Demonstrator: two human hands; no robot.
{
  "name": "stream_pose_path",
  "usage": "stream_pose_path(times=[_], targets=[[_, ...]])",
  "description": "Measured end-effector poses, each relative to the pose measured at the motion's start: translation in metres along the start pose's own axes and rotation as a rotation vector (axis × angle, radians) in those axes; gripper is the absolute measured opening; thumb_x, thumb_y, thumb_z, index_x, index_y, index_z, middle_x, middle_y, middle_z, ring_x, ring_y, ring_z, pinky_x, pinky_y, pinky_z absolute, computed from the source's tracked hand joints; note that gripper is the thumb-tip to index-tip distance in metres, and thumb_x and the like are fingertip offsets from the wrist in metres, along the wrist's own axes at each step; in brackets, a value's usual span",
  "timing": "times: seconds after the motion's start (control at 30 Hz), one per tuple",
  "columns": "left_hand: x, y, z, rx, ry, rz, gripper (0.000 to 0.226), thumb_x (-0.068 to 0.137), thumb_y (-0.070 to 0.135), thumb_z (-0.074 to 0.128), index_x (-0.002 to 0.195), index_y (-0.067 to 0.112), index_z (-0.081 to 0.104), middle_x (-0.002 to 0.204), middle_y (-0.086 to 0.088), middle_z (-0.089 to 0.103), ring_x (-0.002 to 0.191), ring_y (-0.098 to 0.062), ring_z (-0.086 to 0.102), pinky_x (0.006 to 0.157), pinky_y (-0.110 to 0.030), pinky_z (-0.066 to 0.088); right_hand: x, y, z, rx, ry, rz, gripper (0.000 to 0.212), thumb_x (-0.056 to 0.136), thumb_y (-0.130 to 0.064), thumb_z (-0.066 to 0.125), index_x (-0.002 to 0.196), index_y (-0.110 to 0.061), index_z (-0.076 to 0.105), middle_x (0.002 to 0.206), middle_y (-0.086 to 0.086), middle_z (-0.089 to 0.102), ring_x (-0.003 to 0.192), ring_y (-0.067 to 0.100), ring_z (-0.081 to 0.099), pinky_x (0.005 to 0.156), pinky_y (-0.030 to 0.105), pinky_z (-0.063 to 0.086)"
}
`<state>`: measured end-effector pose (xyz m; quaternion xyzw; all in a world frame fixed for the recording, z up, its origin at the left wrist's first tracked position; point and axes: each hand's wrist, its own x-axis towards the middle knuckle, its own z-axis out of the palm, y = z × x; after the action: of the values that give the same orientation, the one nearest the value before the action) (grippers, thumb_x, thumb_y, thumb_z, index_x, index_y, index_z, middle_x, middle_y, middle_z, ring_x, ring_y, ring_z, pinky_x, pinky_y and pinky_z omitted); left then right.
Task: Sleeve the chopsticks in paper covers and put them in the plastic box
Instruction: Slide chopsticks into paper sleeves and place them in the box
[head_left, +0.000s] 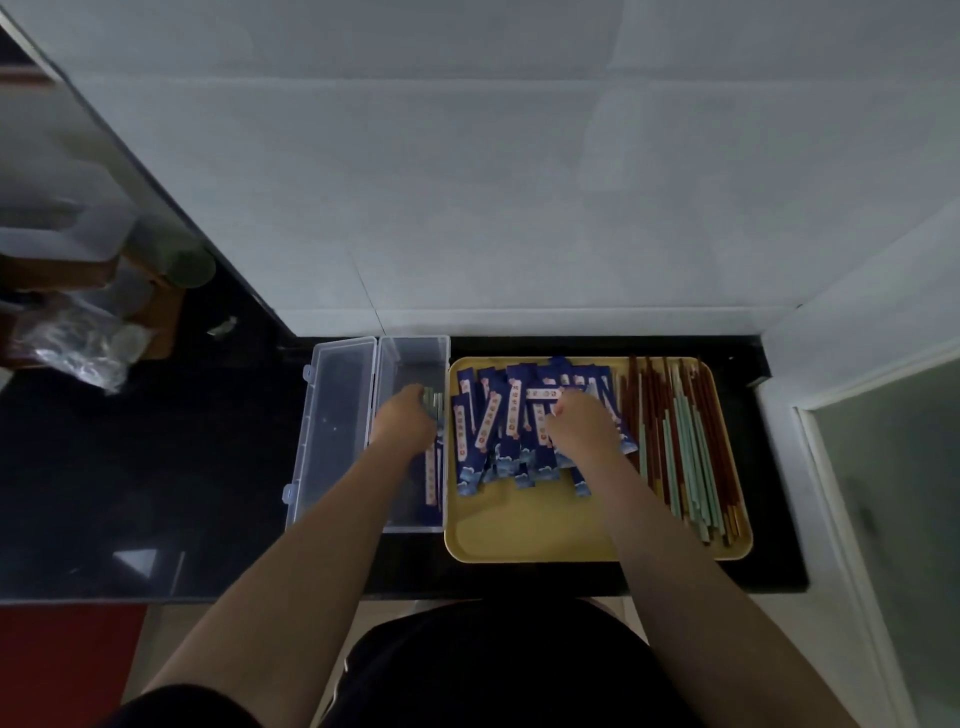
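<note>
Hands apart: left (402, 415) in plastic box (332, 441), right (579, 421) on paper covers (488, 426).

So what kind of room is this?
Probably a kitchen. There is a glossy black countertop against a pale tiled wall, with jars and containers in the far left corner. A yellow tray of chopsticks fits that too.

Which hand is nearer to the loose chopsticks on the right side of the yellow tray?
The right hand. It rests on the blue paper covers, just left of the loose chopsticks. The left hand is farther, inside the plastic box beside the yellow tray.
</note>
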<state>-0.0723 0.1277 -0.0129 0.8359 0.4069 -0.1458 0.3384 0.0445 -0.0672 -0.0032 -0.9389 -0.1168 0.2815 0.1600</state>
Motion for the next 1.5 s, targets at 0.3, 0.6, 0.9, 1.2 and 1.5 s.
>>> stream_pose_path(times=[0.3,0.6,0.9,1.2,1.5], targets=[[0.004,-0.018,0.020,0.008,-0.120,0.022,0.065,0.090,0.027,0.063,0.148,0.028,0.033,0.126,-0.012,0.059,0.102,-0.028,0.064,0.080,-0.040,0.056,-0.001,-0.017,0.027,-0.041,-0.022,-0.034,0.041,0.097,-0.041,0.063,0.117,-0.005,0.056,0.109,0.013,0.061,0.092,0.030,0.061,0.071,0.037,0.046],[-0.008,-0.007,0.007,-0.074,0.065,-0.044,0.046,0.097,0.014,0.051,0.142,0.013,0.039,0.123,-0.014,0.058,0.098,-0.026,0.060,0.075,-0.037,0.051,-0.005,-0.024,0.041,-0.126,-0.083,0.047,0.035,0.098,-0.028,0.062,0.125,-0.007,0.053,0.115,0.011,0.062,0.101,0.031,0.064,0.076,0.039,0.050],[-0.022,0.064,0.001,0.082,0.436,0.508,0.052,0.082,0.014,0.062,0.133,0.022,0.053,0.130,-0.002,0.051,0.121,-0.023,0.046,0.104,-0.041,0.038,-0.010,-0.007,0.003,0.144,0.150,-0.080,0.017,0.103,-0.027,0.052,0.103,-0.010,0.056,0.083,0.004,0.060,0.071,0.021,0.057,0.057,0.032,0.040],[-0.044,0.149,0.046,0.598,0.181,0.734,0.032,0.095,0.048,0.056,0.126,0.041,0.059,0.121,0.010,0.064,0.132,-0.015,0.044,0.120,-0.050,-0.003,-0.019,0.053,-0.067,0.434,0.194,-0.213,0.027,0.090,-0.032,0.073,0.074,-0.014,0.059,0.065,-0.005,0.056,0.061,0.005,0.052,0.056,0.018,0.036],[-0.052,0.178,0.082,0.277,0.063,0.487,0.029,0.096,0.042,0.057,0.107,0.017,0.068,0.093,-0.004,0.069,0.093,-0.025,0.063,0.088,-0.034,0.040,-0.019,0.142,-0.092,0.640,0.318,0.083,0.025,0.097,-0.025,0.063,0.075,-0.014,0.060,0.065,0.002,0.063,0.051,0.008,0.057,0.054,0.023,0.045]])
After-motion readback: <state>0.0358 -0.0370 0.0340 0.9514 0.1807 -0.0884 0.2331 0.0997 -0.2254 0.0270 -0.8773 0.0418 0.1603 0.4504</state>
